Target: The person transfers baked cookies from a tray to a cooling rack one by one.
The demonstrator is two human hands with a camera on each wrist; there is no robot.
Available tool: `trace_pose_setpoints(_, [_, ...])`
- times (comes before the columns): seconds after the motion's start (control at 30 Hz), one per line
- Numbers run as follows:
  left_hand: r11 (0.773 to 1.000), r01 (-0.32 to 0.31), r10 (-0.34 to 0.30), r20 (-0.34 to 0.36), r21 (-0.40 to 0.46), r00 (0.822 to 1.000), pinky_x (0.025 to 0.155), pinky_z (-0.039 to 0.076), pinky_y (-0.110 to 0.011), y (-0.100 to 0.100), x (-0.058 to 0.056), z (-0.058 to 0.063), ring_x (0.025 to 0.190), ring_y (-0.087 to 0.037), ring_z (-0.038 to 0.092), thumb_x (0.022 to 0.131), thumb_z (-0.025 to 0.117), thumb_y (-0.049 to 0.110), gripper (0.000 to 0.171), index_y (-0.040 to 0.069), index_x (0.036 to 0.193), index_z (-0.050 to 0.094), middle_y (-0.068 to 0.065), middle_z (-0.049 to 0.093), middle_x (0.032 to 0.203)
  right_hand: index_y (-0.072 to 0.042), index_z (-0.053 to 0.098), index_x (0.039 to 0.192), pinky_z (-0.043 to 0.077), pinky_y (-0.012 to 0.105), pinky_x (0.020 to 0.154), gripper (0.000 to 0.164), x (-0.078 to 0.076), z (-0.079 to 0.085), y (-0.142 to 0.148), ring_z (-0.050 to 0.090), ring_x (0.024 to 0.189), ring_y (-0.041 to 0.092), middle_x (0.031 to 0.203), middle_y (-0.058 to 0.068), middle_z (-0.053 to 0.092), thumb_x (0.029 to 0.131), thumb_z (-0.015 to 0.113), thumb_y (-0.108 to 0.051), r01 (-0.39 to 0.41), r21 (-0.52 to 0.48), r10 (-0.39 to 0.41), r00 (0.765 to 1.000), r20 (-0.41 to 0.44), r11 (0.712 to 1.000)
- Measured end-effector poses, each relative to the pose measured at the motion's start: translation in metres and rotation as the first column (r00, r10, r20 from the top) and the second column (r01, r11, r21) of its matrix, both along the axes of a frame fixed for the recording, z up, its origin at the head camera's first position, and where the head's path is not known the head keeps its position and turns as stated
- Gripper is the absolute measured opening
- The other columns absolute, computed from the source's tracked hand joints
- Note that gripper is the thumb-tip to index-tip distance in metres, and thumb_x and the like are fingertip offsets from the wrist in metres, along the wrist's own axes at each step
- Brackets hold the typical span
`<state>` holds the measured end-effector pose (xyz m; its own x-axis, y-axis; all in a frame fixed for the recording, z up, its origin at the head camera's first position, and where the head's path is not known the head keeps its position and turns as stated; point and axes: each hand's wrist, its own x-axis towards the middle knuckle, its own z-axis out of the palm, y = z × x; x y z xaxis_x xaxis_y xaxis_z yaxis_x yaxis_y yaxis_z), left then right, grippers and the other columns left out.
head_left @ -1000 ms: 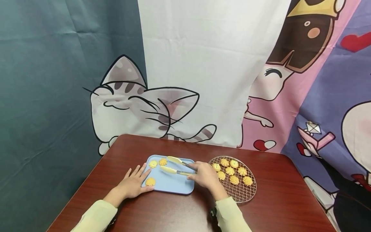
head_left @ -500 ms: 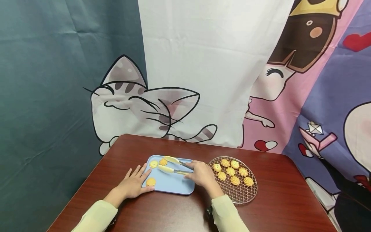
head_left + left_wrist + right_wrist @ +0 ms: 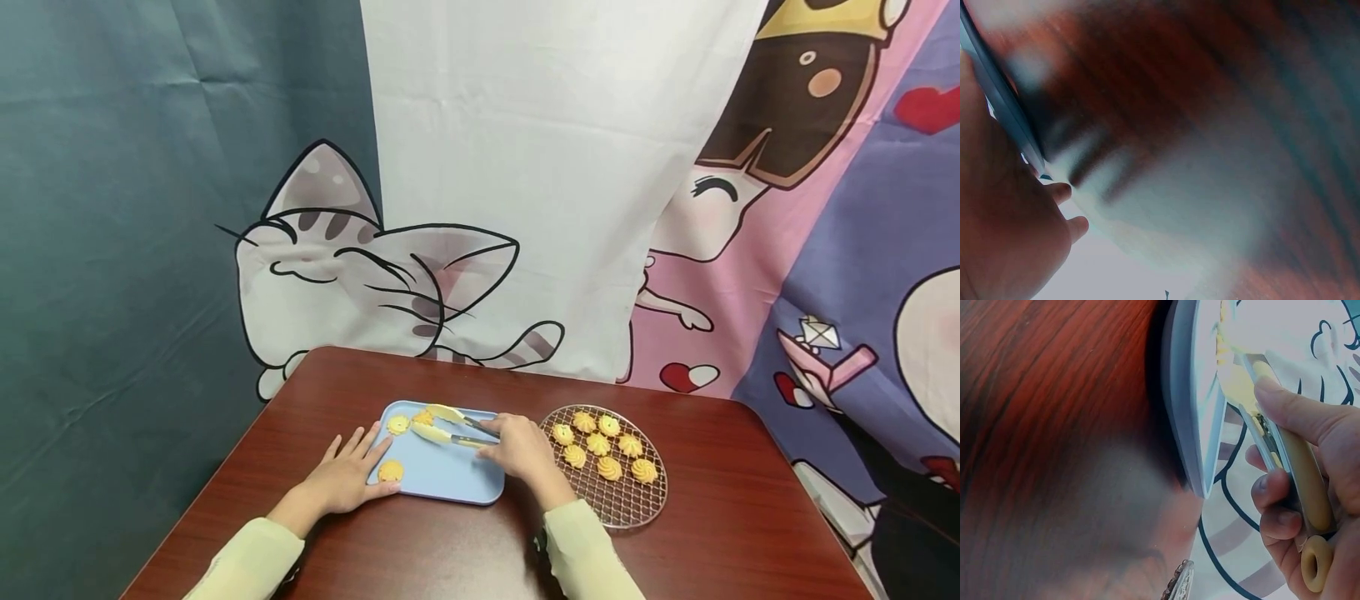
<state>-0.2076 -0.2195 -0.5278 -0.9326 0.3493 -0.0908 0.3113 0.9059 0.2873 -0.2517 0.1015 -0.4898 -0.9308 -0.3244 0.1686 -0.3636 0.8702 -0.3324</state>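
My right hand (image 3: 523,454) grips a pair of yellow-tipped metal tongs (image 3: 435,432) over the blue tray (image 3: 457,482). The tips stand spread, one on each side of a swirled cookie (image 3: 425,416) near the tray's back edge. In the right wrist view, thumb and curled fingers wrap the yellow tong handles (image 3: 1307,475). My left hand (image 3: 343,477) lies with straight, spread fingers at the tray's left edge, thumb along the near corner. A round cookie (image 3: 390,471) lies beside that thumb, and another cookie (image 3: 398,424) sits in the back left corner.
A round wire rack (image 3: 626,504) with several swirled cookies (image 3: 598,444) stands right of the tray, close behind my right wrist. Both rest on a dark red wooden table (image 3: 450,554). A cartoon-printed curtain (image 3: 510,167) hangs behind the table's far edge.
My right hand has shifted slightly left and back with the tongs, whose tips now reach around the back cookie. My left hand stays in place.
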Motion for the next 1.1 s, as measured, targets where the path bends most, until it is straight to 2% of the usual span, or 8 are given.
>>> trace_pose_setpoints(0.27, [0.999,-0.012,0.012,0.01,-0.031,1.0,0.118,0.008,-0.068,-0.001,0.0,0.0,0.153,-0.043,0.017,0.092,0.05,0.074,0.091,0.016,0.159,0.034,-0.013,0.015,0.169,-0.028,0.075,0.124,0.056,0.044,0.075,0.05,0.001,-0.004,0.0,0.072,0.101,0.032,0.121,-0.002,0.073,0.078,0.087,-0.042,-0.007,0.007,0.007,1.0,-0.018,1.0])
trace_pose_setpoints(0.7, [1.0,-0.005,0.005,-0.005,-0.011,1.0,0.117,0.009,-0.069,-0.001,-0.001,0.001,0.152,-0.046,0.018,0.093,0.054,0.071,0.09,0.012,0.158,0.037,-0.017,0.017,0.168,-0.025,0.074,0.126,0.056,0.044,0.076,0.051,0.013,0.005,0.014,0.071,0.099,0.029,0.114,-0.003,0.073,0.079,0.087,-0.04,-0.007,-0.045,0.005,1.0,-0.028,0.999])
trace_pose_setpoints(0.9, [1.0,-0.007,0.007,0.0,-0.012,1.0,0.117,0.008,-0.069,0.0,0.0,0.001,0.152,-0.046,0.017,0.093,0.054,0.07,0.089,0.012,0.158,0.036,-0.017,0.016,0.168,-0.024,0.075,0.125,0.055,0.04,0.075,0.051,0.019,0.008,0.02,0.071,0.094,0.022,0.105,-0.009,0.073,0.078,0.087,-0.04,-0.013,-0.05,0.01,0.998,-0.056,0.999])
trace_pose_setpoints(1.1, [1.0,-0.01,0.01,-0.002,-0.017,1.0,0.118,0.008,-0.069,0.0,0.0,0.002,0.152,-0.045,0.017,0.092,0.052,0.072,0.09,0.013,0.159,0.036,-0.015,0.016,0.169,-0.024,0.075,0.124,0.054,0.035,0.07,0.051,0.023,0.011,0.027,0.07,0.087,0.018,0.103,-0.01,0.074,0.077,0.088,-0.038,-0.033,-0.064,0.028,0.996,-0.088,0.997])
